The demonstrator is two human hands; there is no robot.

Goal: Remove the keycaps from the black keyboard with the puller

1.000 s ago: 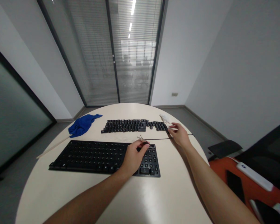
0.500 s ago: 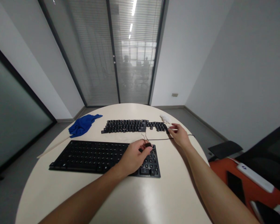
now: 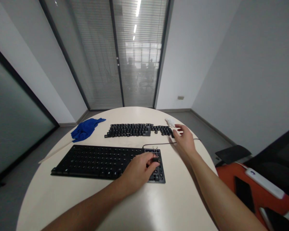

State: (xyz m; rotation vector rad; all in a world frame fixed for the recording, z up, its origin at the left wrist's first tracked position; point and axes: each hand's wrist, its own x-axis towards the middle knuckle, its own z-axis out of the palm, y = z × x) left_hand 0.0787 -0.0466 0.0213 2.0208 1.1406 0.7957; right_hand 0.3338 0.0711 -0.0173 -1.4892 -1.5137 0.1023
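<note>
A black keyboard [image 3: 93, 160] with its keycaps off over most of its face lies flat on the table. Over its right end, my left hand [image 3: 141, 168] is closed on a wire keycap puller [image 3: 155, 159] with a black handle; the wire ends point away from me. My fingers partly cover the number pad. Farther back, loose black keycaps [image 3: 127, 130] are laid out in rows like a keyboard. By the right end of these rows is my right hand [image 3: 185, 139], fingers apart, the thumb close to the last keycaps [image 3: 172, 134]. Whether it touches one I cannot tell.
A blue cloth [image 3: 86, 129] and a pale stick [image 3: 55, 150] lie at the left. White crumpled material [image 3: 170, 122] sits behind my right hand. A black cable [image 3: 161, 144] runs between keyboard and keycaps. An orange seat [image 3: 231, 179] at right holds a white power strip [image 3: 265, 183].
My left hand has moved right and a little nearer with the keycap puller, over the number pad. My right hand has shifted only slightly, its thumb drawing off the end keycaps.
</note>
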